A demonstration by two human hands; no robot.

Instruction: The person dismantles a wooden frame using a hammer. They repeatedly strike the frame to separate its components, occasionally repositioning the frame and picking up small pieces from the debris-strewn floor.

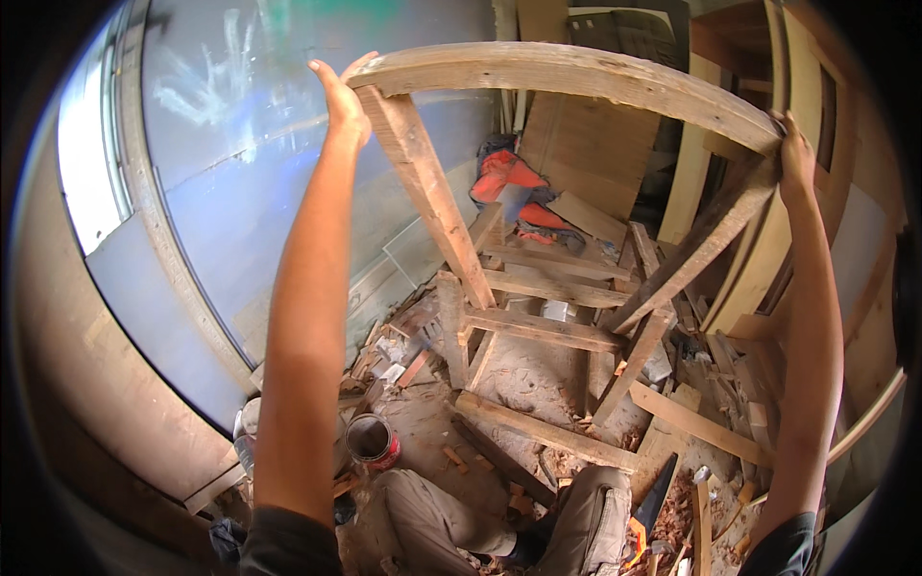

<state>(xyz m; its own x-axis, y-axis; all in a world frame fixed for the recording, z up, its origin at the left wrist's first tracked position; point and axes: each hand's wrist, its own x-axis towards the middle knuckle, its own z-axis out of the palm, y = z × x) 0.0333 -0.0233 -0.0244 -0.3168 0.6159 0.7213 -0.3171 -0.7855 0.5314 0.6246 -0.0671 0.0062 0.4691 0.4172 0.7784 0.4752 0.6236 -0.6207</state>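
A chair-like wooden frame (547, 331) of rough timber stands upright before my knees. Its top rail (576, 75) spans between my raised hands, and slanted posts run down from the rail to lower crossbars and legs. My left hand (348, 104) holds the rail's left end, thumb sticking up and away, the other fingers partly hidden by the wood. At the opposite end, my right hand (797, 158) is closed round the corner where rail and right post meet. Part of its grip is hidden behind that joint.
Close to my left knee stands an open tin can (373, 442). A handsaw (657, 499) lies near my right knee. Wood offcuts and shavings litter the floor. Orange and dark cloth (514, 182) lies at the back by the grey-blue wall panel (240, 163); boards (687, 163) lean at right.
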